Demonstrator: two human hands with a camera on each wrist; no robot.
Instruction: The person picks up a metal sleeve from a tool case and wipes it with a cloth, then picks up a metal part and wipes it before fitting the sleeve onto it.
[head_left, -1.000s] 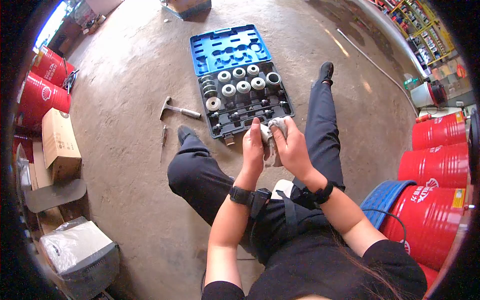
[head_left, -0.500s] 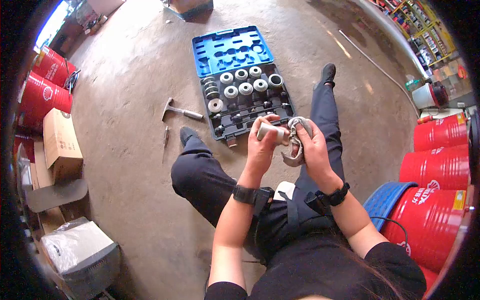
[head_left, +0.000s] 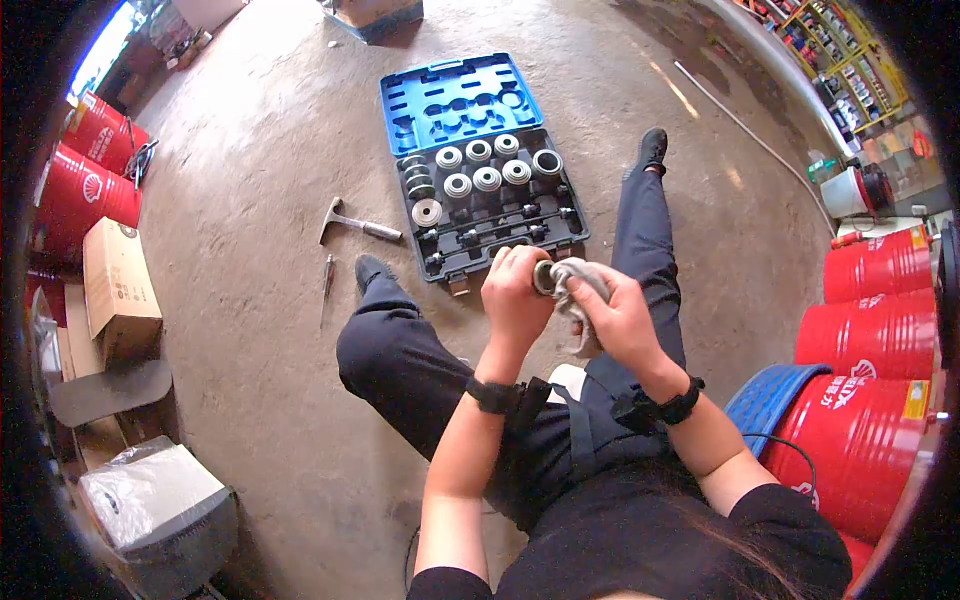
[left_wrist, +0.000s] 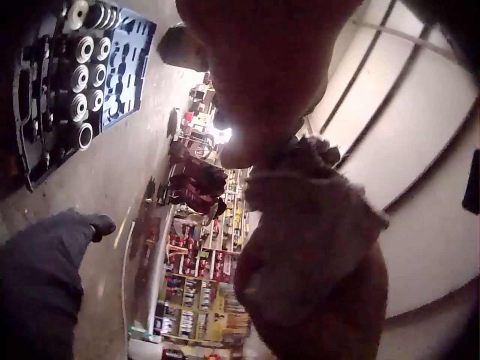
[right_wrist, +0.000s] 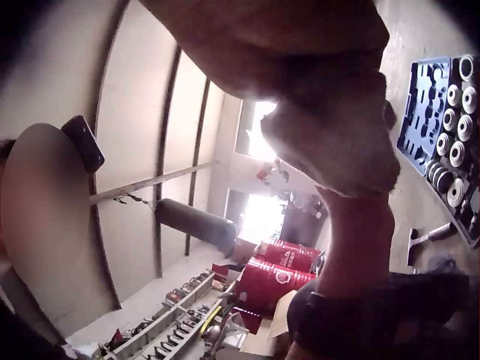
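In the head view my left hand point(head_left: 515, 300) grips a short metal sleeve point(head_left: 543, 279), its round open end showing beside the fingers. My right hand point(head_left: 628, 325) pinches a crumpled grey rag point(head_left: 580, 272) right at that end, with a loose fold hanging below. The left wrist view shows the rag point(left_wrist: 315, 217) dark between both hands. From the right wrist, the rag point(right_wrist: 337, 131) bunches under my right hand point(right_wrist: 292, 37), and the sleeve is hidden. Just beyond the hands lies an open tool case point(head_left: 430, 262) with several metal sleeves and threaded rods.
A hammer point(head_left: 360, 222) and a thin screwdriver-like tool point(head_left: 327, 285) lie on the floor left of the case. Red drums point(head_left: 860, 420) line the right side, beside a blue ribbed rim point(head_left: 765, 400). Cardboard boxes point(head_left: 122, 280) stand at the left.
My left hand has turned over, from straight fingers beside the rag to gripping the sleeve back-of-hand up. The rag moved off the sleeve, then back against its end. The case stays put.
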